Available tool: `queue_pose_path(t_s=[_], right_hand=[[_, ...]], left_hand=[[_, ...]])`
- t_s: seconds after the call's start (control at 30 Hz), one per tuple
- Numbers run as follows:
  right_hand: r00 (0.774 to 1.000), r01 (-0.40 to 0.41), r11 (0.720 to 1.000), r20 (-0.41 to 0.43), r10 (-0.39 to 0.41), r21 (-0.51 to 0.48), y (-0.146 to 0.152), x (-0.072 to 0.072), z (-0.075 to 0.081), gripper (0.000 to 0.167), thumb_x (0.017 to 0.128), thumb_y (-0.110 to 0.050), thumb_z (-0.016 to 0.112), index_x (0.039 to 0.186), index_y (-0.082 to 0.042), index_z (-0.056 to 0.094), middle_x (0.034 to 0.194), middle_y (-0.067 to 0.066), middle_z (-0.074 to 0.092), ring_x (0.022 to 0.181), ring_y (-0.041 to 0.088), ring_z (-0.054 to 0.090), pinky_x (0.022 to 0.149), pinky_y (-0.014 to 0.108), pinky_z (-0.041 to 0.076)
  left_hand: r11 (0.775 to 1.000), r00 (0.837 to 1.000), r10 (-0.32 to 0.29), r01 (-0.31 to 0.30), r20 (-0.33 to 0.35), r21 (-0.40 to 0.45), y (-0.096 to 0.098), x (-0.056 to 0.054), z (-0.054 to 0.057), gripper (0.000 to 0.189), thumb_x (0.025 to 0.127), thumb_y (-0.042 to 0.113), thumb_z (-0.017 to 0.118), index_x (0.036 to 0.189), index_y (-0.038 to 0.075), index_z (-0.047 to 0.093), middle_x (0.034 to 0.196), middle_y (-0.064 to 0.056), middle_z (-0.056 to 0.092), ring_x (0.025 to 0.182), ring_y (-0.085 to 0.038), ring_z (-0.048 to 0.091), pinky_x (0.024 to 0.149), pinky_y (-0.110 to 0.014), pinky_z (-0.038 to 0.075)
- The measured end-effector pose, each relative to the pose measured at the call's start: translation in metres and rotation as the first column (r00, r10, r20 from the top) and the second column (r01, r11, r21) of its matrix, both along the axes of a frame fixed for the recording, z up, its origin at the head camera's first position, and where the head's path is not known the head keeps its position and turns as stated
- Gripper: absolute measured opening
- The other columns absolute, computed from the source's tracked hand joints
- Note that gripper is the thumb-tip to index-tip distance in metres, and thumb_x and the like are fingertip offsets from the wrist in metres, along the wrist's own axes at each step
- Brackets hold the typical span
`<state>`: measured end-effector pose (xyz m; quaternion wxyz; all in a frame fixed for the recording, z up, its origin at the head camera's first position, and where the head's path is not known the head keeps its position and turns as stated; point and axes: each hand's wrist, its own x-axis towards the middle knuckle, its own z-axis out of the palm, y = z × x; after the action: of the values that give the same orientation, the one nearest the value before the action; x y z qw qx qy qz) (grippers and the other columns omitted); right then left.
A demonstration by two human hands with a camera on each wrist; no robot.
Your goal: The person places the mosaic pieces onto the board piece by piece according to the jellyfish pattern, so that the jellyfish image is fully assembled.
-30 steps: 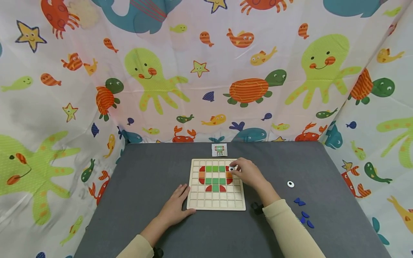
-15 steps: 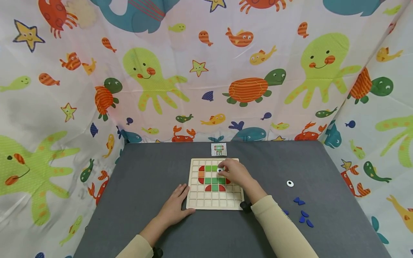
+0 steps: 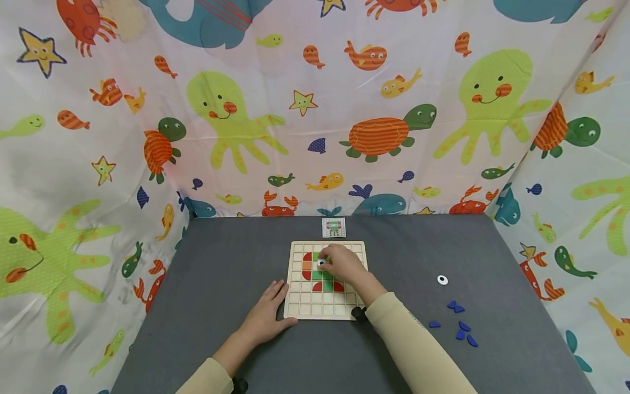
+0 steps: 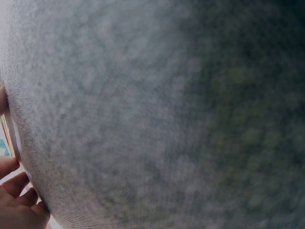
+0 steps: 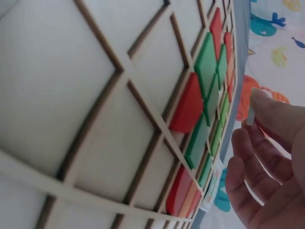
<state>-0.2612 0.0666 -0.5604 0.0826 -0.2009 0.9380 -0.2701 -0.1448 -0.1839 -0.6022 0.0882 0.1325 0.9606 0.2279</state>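
Observation:
My right hand (image 3: 344, 266) pinches a white round eye piece (image 3: 321, 262) with a black dot between thumb and fingertips, over the upper middle of a wooden grid board (image 3: 305, 312). Edge-on in the right wrist view, the piece (image 5: 251, 113) appears above the board. Red pieces (image 3: 307, 275), green pieces (image 3: 327, 286) and an orange piece (image 3: 307, 265) fill some of the squares; the hand hides those at upper right. My left hand (image 3: 263, 314) lies on the table with extended fingers, touching the board's left edge. The left wrist view is mostly blurred grey cloth.
A small printed pattern card (image 3: 334, 227) lies behind the board. To the right on the grey table (image 3: 394, 241) are a second white eye piece (image 3: 442, 280) and several blue pieces (image 3: 465, 326). A curtain with sea animals (image 3: 295, 153) hangs behind the table.
Pinching the eye piece, my right hand has moved left across the board, from its upper right to its upper middle. A blue piece has come out from behind the sleeve. My left hand stays put.

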Motion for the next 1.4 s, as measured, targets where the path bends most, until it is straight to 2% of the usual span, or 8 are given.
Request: queue_pose_path(t_s=[0.23,0.73,1.0,1.27,1.4], right_hand=[[0.999,-0.014,0.998,-0.040,0.017,0.062,-0.008,-0.005,-0.008,0.027,0.090,-0.030,0.078,0.114,-0.017,0.075,0.109,-0.002,0.067,0.096,0.018,0.066,0.082,0.039,0.056],[0.999,-0.035,0.998,0.014,0.034,0.050,-0.016,-0.005,-0.011,0.022,0.092,-0.025,0.077,0.111,-0.015,0.076,0.100,0.001,0.066,0.086,0.016,0.061,0.078,0.037,0.054],[1.000,-0.005,0.997,0.010,0.004,0.074,-0.016,-0.006,-0.011,0.018,0.093,-0.022,0.075,0.111,-0.020,0.077,0.103,-0.002,0.069,0.095,0.018,0.066,0.082,0.040,0.055],[1.000,0.004,0.997,0.011,-0.005,0.083,-0.015,-0.006,-0.009,0.022,0.093,-0.021,0.075,0.115,-0.021,0.077,0.106,-0.002,0.071,0.099,0.019,0.066,0.085,0.042,0.055],[1.000,-0.012,0.996,0.015,0.011,0.090,-0.013,-0.004,-0.009,0.024,0.094,-0.020,0.074,0.117,-0.024,0.077,0.105,-0.002,0.070,0.094,0.017,0.066,0.078,0.039,0.054]], left_hand=[[1.000,1.000,-0.005,0.005,-0.010,0.003,0.000,-0.001,-0.001,0.094,0.084,0.053,0.078,0.157,0.010,0.038,0.164,-0.011,0.033,0.154,-0.033,0.024,0.113,-0.054,0.039],[1.000,1.000,-0.004,0.004,-0.019,0.010,0.001,0.000,-0.002,0.094,0.083,0.053,0.079,0.157,0.009,0.038,0.163,-0.011,0.033,0.154,-0.033,0.024,0.113,-0.054,0.038],[1.000,1.000,-0.005,0.005,-0.009,0.000,0.001,-0.001,-0.003,0.095,0.083,0.053,0.078,0.157,0.010,0.038,0.164,-0.011,0.033,0.154,-0.032,0.024,0.114,-0.053,0.038],[1.000,1.000,-0.007,0.007,-0.006,0.004,0.000,-0.001,-0.002,0.096,0.083,0.053,0.079,0.157,0.009,0.037,0.164,-0.012,0.033,0.154,-0.033,0.024,0.114,-0.054,0.038],[1.000,1.000,-0.002,0.002,0.002,0.002,0.000,-0.001,0.000,0.095,0.084,0.053,0.078,0.157,0.009,0.037,0.164,-0.012,0.032,0.154,-0.033,0.024,0.114,-0.054,0.037]])
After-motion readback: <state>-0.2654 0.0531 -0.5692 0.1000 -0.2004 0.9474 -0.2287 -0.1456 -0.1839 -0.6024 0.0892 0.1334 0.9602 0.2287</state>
